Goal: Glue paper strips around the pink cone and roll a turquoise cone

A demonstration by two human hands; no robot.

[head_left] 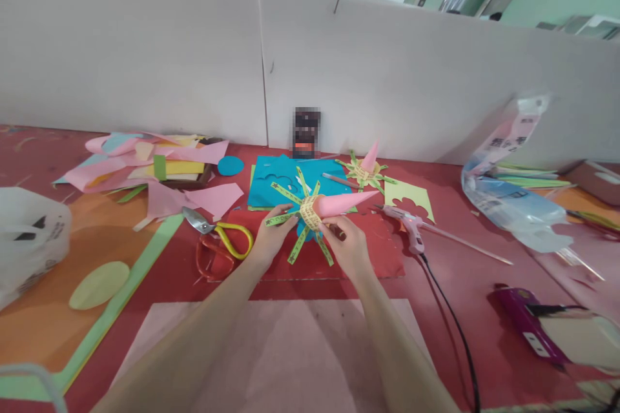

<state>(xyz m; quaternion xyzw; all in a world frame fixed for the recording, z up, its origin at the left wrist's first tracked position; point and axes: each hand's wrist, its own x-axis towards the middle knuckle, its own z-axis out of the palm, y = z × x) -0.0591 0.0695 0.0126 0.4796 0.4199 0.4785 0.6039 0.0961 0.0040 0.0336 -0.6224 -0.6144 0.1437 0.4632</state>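
Note:
A paper flower (310, 211) with a pink cone, a patterned yellow band and several green printed strips is held up between both hands. My left hand (275, 232) pinches it from the left, near the strips and a blue paper piece behind them. From the right, my right hand (349, 244) has its thumb and fingers closed at the base of the band, beneath the cone. The cone tilts to the right. Behind it, a similar paper flower (367, 169) with a pink cone stands on the table. Blue sheets (266, 184) lie under and beyond the held one.
Red-and-yellow-handled scissors (223, 242) lie left of the hands, near paper scraps (111, 164). To the right rest a glue gun (411, 229) with its black cable, a yellow cut-out sheet (409, 199), a plastic bag (513, 193) and a purple power strip (527, 322). A white partition (145, 45) borders the back.

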